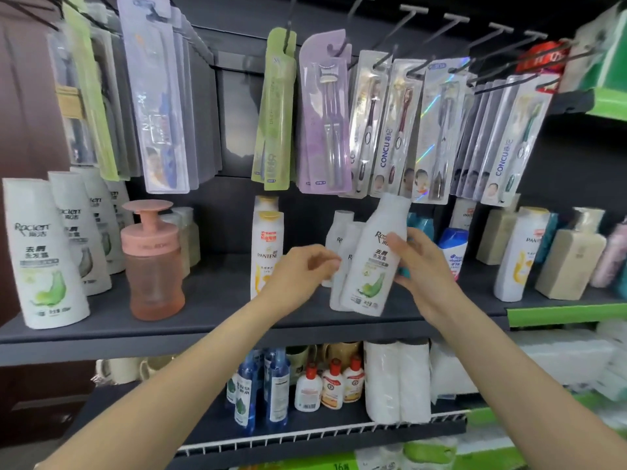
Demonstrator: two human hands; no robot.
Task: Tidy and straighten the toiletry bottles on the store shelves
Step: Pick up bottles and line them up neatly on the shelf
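1. We see our right hand (419, 269) gripping a white bottle (375, 256), thumb across its front label and fingers curled behind it.
2. That bottle is tilted, cap leaning to the right and up toward the hanging toothbrush packs (400, 130); its base looks just above the shelf (210, 300) near the front edge, though we cannot tell whether it touches.
3. Our left hand (300, 271) is beside it with fingers loosely curled, its fingertips at two smaller white bottles (342, 239) standing just behind the tilted one; we cannot tell whether it grips them or only touches.
4. Just left of that hand stand Pantene bottles (267, 242), white with yellow caps, one behind the other, upright.
5. Further left on the same shelf is a pink pump jar (152, 262), upright, near the front edge.
6. At the shelf's left end a row of white bottles with green leaf labels (44, 256) runs from the front edge back toward the rear.
7. Right of our right hand a blue-capped bottle (453, 249) leans a little, and beyond it toward the right end stand another Pantene bottle (517, 256) and beige bottles (570, 262).
8. On the lower shelf (322, 432) are blue bottles (261, 388), red-capped bottles (330, 385) and white wrapped rolls (397, 381).
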